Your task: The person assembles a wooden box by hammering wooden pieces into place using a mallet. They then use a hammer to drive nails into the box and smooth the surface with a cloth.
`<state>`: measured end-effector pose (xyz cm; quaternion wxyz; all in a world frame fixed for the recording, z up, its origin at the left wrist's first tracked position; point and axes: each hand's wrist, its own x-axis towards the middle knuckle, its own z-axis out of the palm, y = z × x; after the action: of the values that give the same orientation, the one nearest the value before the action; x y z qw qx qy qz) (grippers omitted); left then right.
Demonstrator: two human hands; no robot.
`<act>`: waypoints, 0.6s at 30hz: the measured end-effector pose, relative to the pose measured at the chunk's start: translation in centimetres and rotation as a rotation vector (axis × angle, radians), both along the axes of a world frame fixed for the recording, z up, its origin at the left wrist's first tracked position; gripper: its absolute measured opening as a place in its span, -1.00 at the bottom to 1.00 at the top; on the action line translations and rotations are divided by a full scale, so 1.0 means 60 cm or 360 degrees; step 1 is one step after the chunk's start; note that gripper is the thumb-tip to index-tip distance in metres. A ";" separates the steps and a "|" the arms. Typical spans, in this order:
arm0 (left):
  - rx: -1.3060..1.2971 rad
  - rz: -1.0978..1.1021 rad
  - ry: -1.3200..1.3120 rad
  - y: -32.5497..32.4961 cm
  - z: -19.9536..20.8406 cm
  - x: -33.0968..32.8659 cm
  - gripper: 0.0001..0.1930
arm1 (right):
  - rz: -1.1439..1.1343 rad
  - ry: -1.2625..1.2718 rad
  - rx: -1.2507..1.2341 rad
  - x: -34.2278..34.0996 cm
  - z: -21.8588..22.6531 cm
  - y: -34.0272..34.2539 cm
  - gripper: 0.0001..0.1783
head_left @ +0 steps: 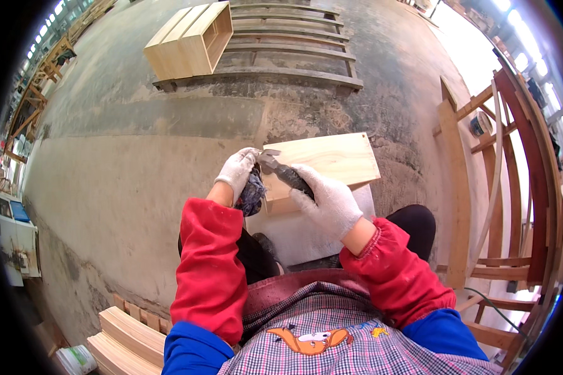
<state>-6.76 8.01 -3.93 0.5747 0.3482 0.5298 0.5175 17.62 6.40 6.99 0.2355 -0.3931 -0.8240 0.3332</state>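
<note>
My right hand, in a white glove, is closed round the dark handle of a grey-headed putty knife. Its flat, smeared end points up and left, close to my left hand. That hand, gloved too, is closed on a crumpled dark blue bundle, perhaps a plastic bag or cloth. Both hands are at the left end of a pale wooden box, which lies in front of me with a smooth panel facing up. The right forearm passes over the box's near side.
A similar open wooden box rests on a slatted pallet farther off. Wooden frames and boards lean at the right. Stacked pale boards and a white tub stand at the lower left. Beneath the near box is a pale support.
</note>
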 end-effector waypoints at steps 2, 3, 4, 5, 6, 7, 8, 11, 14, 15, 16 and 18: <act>-0.0105 0.0053 0.0033 -0.014 0.018 0.010 -0.78 | 0.0023 -0.0093 0.0037 -0.002 0.041 -0.001 -0.53; -0.0103 0.0048 -0.0165 -0.014 0.012 0.003 -0.77 | -0.0009 -0.0055 0.0037 -0.006 0.057 -0.004 -0.55; -0.0075 0.0057 -0.0122 -0.013 0.006 -0.001 -0.77 | -0.0028 0.0132 0.0076 -0.011 0.062 -0.007 -0.55; -0.0055 0.0058 -0.0085 -0.012 0.004 0.001 -0.77 | -0.0056 0.0313 0.0106 -0.012 0.065 -0.013 -0.56; -0.0035 0.0058 -0.0048 -0.010 0.004 0.003 -0.77 | -0.0084 0.0494 0.0137 -0.013 0.065 -0.020 -0.56; -0.0082 0.0079 0.0004 -0.008 -0.001 0.004 -0.77 | -0.0109 0.0591 0.0046 -0.014 0.049 -0.026 -0.57; -0.0025 0.0058 0.0021 -0.008 -0.010 -0.004 -0.77 | -0.0051 0.0461 0.0000 -0.014 0.031 -0.022 -0.57; -0.0121 0.0031 -0.0147 -0.002 -0.005 0.000 -0.77 | 0.0012 0.0050 -0.0076 0.006 -0.003 0.012 -0.56; -0.0122 0.0170 -0.0015 -0.010 0.008 0.006 -0.78 | -0.0050 -0.0017 -0.0157 -0.003 0.055 0.026 -0.53; -0.0095 0.0180 -0.0039 -0.014 0.009 0.009 -0.77 | -0.0061 0.0220 -0.0065 -0.006 0.050 0.026 -0.50; -0.0089 0.0166 -0.0054 -0.012 0.004 0.007 -0.77 | -0.0102 0.0378 -0.0090 -0.013 0.048 0.022 -0.50; -0.0073 0.0148 -0.0076 -0.009 -0.014 -0.004 -0.77 | -0.0175 0.0700 -0.0141 -0.029 0.051 0.007 -0.50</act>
<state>-7.02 7.47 -4.79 0.5704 0.2973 0.5433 0.5396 15.89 6.80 10.02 0.4098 -0.3652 -0.7147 0.4334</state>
